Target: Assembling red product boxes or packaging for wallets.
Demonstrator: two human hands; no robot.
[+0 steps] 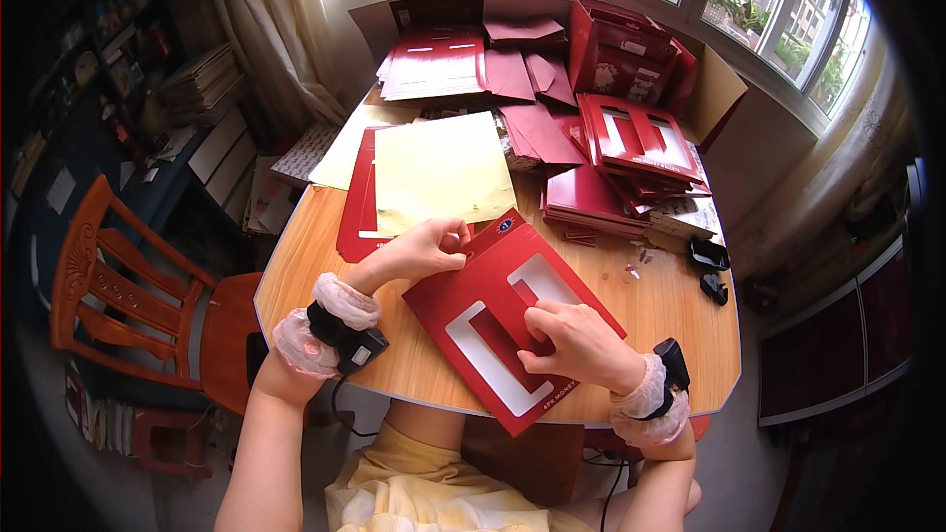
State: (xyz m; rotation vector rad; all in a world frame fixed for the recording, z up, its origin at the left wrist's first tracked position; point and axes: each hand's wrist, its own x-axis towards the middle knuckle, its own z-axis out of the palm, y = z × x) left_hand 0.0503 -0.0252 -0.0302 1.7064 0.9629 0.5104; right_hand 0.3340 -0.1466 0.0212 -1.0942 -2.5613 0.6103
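Note:
A flat red cardboard sleeve (473, 294) with two long cut-out windows lies slanted at the table's near edge, one corner jutting over it. White shows through the windows. At the sleeve's upper left edge, my left hand (426, 248) is closed, thumb and fingertips pinched on the card. My right hand (576, 343) rests over the middle strip and right window with its fingers curled; what its fingertips grip, if anything, is hidden. Beyond my left hand, a pale yellow sheet (443, 172) covers part of another red sleeve (357, 212).
Stacks of red sleeves (641, 133) and dark red envelopes (537, 138) fill the wooden table's far side, beside an open carton (717, 89). Small black objects (709, 254) and red scraps (642, 258) lie at right. A wooden chair (148, 305) stands at left.

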